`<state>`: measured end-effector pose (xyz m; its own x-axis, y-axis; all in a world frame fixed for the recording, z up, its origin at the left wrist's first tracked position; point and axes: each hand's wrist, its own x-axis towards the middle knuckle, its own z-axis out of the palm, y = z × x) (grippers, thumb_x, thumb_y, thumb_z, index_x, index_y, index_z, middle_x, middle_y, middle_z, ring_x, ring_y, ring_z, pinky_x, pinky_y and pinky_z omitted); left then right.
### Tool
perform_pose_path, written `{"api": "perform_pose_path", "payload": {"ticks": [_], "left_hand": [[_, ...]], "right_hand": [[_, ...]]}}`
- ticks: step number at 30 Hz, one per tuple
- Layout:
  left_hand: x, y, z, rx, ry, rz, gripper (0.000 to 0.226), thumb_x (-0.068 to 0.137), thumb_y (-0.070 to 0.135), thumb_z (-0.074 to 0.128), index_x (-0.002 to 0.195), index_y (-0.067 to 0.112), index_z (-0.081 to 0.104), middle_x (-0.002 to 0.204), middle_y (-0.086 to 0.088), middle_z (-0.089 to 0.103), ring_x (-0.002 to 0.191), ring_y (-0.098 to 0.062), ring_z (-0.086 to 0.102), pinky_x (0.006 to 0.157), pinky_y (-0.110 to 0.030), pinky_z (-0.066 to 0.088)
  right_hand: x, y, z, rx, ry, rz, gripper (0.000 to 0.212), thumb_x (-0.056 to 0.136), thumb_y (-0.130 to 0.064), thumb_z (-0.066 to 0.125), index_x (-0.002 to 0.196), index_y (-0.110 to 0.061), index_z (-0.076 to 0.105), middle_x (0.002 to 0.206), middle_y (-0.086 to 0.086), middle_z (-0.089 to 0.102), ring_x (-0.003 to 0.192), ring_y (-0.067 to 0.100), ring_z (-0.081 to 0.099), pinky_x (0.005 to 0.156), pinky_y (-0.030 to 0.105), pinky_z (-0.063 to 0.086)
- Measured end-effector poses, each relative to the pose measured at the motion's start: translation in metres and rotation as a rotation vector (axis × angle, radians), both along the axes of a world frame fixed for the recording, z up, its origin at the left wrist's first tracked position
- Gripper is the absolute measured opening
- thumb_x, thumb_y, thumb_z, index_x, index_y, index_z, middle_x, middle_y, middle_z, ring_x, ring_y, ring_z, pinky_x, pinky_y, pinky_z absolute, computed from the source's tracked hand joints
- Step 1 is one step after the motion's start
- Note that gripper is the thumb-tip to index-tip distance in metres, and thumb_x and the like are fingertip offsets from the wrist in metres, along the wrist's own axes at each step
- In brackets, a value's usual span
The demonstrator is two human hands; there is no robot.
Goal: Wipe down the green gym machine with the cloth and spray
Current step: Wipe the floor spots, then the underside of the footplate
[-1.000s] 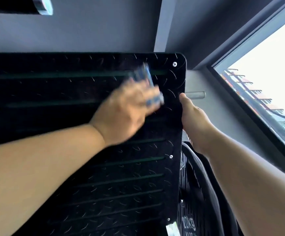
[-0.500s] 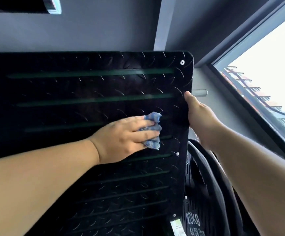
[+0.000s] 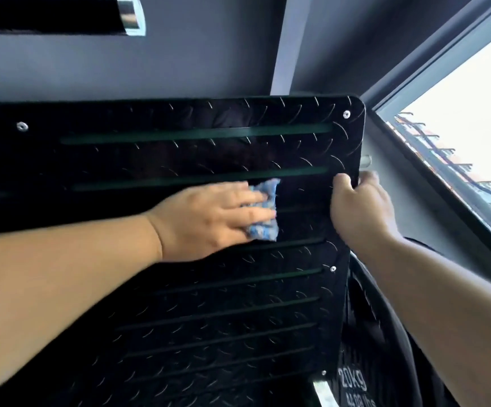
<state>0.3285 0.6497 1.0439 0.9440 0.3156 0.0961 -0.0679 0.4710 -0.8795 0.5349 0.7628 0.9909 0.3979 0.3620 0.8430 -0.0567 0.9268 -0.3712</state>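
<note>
cloth: small crumpled blue cloth (image 3: 263, 211), soft and light, bunches easily | left grip (image 3: 209, 218): fingers nearly straight, pressing the cloth on the middle of the black diamond-tread metal plate with green slits (image 3: 223, 333) | right grip (image 3: 358, 207): thumb in front, fingers curled round the plate's right edge | plate: stiff, probably heavy, safest held at this edge

A second ago the left hand (image 3: 215, 218) was swiping the cloth (image 3: 263, 211) higher up, above the right hand (image 3: 358, 210). It has since dropped to about level with that hand, a little to its left, with the fingers now stretched flat over the cloth. The right hand's thumb, earlier laid along the edge of the black plate (image 3: 179, 318), now hooks over its front face.
</note>
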Motion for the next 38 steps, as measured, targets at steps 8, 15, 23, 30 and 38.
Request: {"api": "perform_pose_path", "payload": {"ticks": [8, 15, 23, 30, 38], "left_hand": [[-0.007, -0.005, -0.004, 0.128, -0.157, -0.206, 0.040, 0.096, 0.008, 0.037, 0.125, 0.016, 0.064, 0.132, -0.012, 0.058, 0.125, -0.034, 0.052, 0.110, -0.049, 0.034], [-0.029, -0.016, -0.020, 0.081, -0.244, -0.143, 0.043, 0.098, 0.007, 0.032, 0.117, 0.017, 0.069, 0.135, -0.009, 0.057, 0.129, -0.030, 0.050, 0.113, -0.045, 0.027], [-0.038, 0.007, -0.029, 0.060, -0.265, -0.307, 0.041, 0.093, 0.006, 0.048, 0.133, 0.018, 0.052, 0.136, -0.010, 0.055, 0.129, -0.031, 0.049, 0.112, -0.047, 0.032], [-0.036, -0.056, 0.017, 0.222, -0.177, -0.199, 0.042, 0.102, 0.007, 0.029, 0.125, 0.015, 0.063, 0.140, -0.011, 0.052, 0.132, -0.034, 0.045, 0.114, -0.049, 0.027], [-0.057, -0.045, -0.007, 0.058, -0.217, -0.149, 0.040, 0.103, 0.015, 0.033, 0.111, 0.019, 0.072, 0.134, -0.005, 0.058, 0.127, -0.030, 0.052, 0.113, -0.046, 0.030]], "right_hand": [[-0.028, -0.032, -0.022, 0.314, -0.261, -0.586, 0.083, 0.089, -0.017, 0.050, 0.153, -0.039, 0.003, 0.160, -0.015, -0.017, 0.146, 0.004, -0.013, 0.113, 0.020, 0.001], [-0.036, -0.028, -0.028, 0.238, -0.384, -0.684, 0.083, 0.092, -0.033, 0.051, 0.153, -0.039, -0.005, 0.159, -0.013, -0.023, 0.146, 0.007, -0.019, 0.120, 0.033, 0.007], [-0.076, -0.021, -0.041, 0.410, -0.211, -0.565, 0.073, 0.083, -0.019, 0.053, 0.150, -0.034, 0.027, 0.163, -0.011, 0.003, 0.146, 0.004, 0.001, 0.114, 0.024, 0.009], [-0.076, -0.041, -0.014, 0.466, -0.135, -0.617, 0.071, 0.079, -0.020, 0.046, 0.148, -0.029, 0.034, 0.161, -0.008, 0.015, 0.147, 0.010, 0.009, 0.116, 0.024, 0.005], [-0.083, -0.088, 0.008, 0.485, -0.214, -0.659, 0.076, 0.084, -0.009, 0.046, 0.153, -0.031, 0.022, 0.162, -0.012, 0.004, 0.148, 0.006, -0.004, 0.121, 0.030, 0.000]]}}
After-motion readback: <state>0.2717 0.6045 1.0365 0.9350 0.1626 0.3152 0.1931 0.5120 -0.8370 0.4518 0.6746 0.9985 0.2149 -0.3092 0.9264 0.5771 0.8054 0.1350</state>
